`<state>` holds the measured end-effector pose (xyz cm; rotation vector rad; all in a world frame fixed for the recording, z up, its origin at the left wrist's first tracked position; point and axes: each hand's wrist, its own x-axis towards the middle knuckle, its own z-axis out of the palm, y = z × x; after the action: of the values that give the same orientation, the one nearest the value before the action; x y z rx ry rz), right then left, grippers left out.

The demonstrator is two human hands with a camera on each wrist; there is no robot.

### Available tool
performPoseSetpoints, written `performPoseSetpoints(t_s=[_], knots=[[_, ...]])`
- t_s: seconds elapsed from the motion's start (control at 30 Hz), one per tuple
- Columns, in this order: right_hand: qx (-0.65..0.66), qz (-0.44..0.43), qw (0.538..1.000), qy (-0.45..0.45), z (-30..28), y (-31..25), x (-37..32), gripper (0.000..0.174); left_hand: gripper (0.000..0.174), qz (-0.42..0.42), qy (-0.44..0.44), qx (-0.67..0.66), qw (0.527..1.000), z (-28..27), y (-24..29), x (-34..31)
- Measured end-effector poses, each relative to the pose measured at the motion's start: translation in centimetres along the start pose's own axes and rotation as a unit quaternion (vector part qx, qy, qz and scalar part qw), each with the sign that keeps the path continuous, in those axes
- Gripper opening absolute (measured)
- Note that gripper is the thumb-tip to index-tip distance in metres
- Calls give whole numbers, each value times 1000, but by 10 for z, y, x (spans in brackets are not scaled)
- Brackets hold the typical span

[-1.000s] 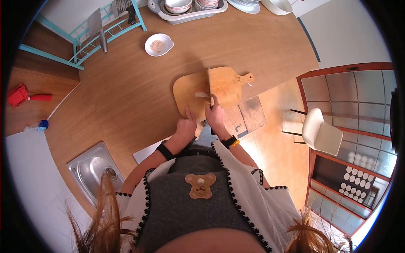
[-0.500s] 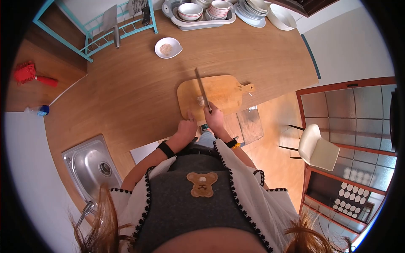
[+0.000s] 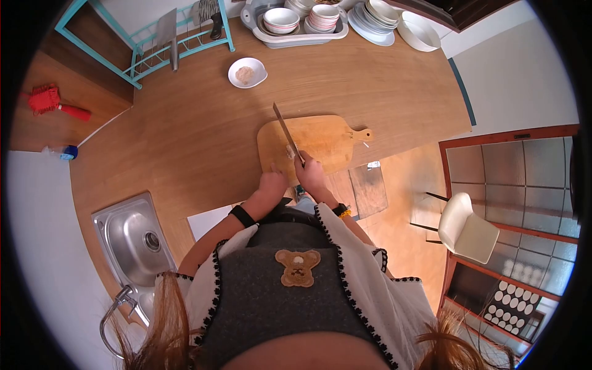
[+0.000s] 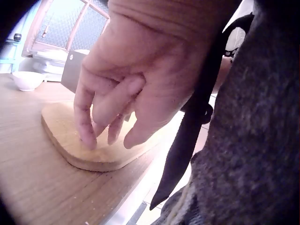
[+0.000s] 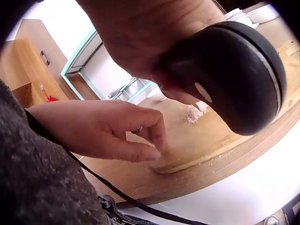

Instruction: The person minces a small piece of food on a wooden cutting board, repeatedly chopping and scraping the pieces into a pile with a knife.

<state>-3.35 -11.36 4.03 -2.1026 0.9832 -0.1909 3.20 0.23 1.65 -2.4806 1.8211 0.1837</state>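
My right hand (image 3: 312,174) grips the black handle (image 5: 229,77) of a kitchen knife (image 3: 285,131). The broad blade slants across the wooden cutting board (image 3: 327,139), its tip reaching past the far edge toward the left. Beside the blade lies a small heap of pale minced food (image 5: 197,112), partly hidden by the right hand in the right wrist view. At the board's near left corner is my left hand (image 3: 271,183), its fingers loosely bent and the fingertips at the board's surface. It holds nothing.
A white bowl (image 3: 233,75) with pale mince stands beyond the board. Behind are a turquoise rack (image 3: 132,80) with knives, a dish basin (image 3: 302,41) of bowls and stacked plates (image 3: 372,34). A sink (image 3: 132,237) lies left; a chair (image 3: 465,228) stands right.
The knife's tip has swung left, from pointing straight away from me to a slant. The right hand has turned with it, while the left hand stays at the board's corner. The head view has shifted slightly.
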Motion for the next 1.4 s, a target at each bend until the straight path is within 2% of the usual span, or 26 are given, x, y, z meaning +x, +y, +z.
performPoseSetpoints(t_s=[0.07, 0.17, 0.23, 0.3, 0.37, 0.53, 0.6, 0.67, 0.77, 0.87, 0.97, 1.07, 1.17, 1.33, 1.4], knots=[[-13, -19, 1000, -5, 3, 11, 2, 27, 14, -31, 16, -29, 999, -4, 1, 5], [-5, -27, 999, -18, -1, 12, 4, 27, 8, -39, 18, -57, 997, -8, -1, 9], [12, -16, 999, -31, -2, 9, 3, 27, 9, -53, 14, -67, 996, -5, 1, 10], [-21, -43, 998, -41, -3, 8, 1, 26, 10, -65, 11, -76, 995, -6, 5, 10], [-20, -34, 997, -60, -2, 11, 2, 27, 9, -29, -17, -45, 998, -9, 8, 11], [-7, -7, 997, -81, -6, 5, 2, 28, 11, -22, -4, -41, 999, -6, 12, 15], [-17, -50, 995, -85, 0, 13, 4, 28, 12, -26, -10, -47, 998, -8, 11, 16], [0, -34, 996, -83, 0, 12, 5, 27, 18, -34, -87, -67, 993, -7, 9, 17], [8, -22, 996, -83, -1, 10, 5, 27, 26, 0, -142, -52, 989, -15, 10, 14], [6, -17, 996, -90, -4, 9, 7, 27, 29, -42, -189, -76, 978, -19, 16, 14], [8, -8, 995, -95, -11, 0, 6, 26, 31, -19, -234, -66, 970, -16, 15, 16], [-7, -10, 995, -103, -14, 3, 5, 25, 33, -68, -256, -105, 958, -2, 18, 22], [-13, -11, 994, -106, -18, -1, 5, 24, 34, -70, -267, -49, 960, 7, 25, 25], [-25, -27, 994, -102, -17, 8, 6, 23, 34, -61, -278, -47, 957, 5, 24, 28], [10, -1, 993, -119, -20, 9, 6, 23, 33, -60, -278, -51, 957, -7, 19, 25]])
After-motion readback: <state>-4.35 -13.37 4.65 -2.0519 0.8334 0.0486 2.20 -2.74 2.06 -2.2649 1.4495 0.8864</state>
